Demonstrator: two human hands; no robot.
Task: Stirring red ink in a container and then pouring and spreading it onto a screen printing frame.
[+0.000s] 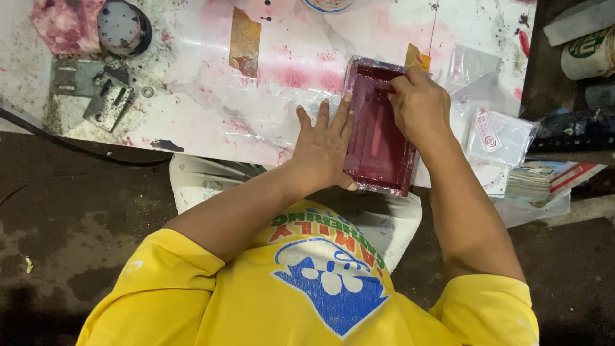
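A small dark red rectangular frame lies on a clear plastic sheet over a white, pink-stained table. My left hand rests flat against the frame's left edge, fingers spread on the sheet. My right hand is curled over the frame's upper right part, fingertips pressing something small inside it that I cannot make out.
Clear plastic bags and a stack of printed papers lie right of the frame. Metal brackets and a round disc sit at the upper left. A black cable runs along the table's near edge.
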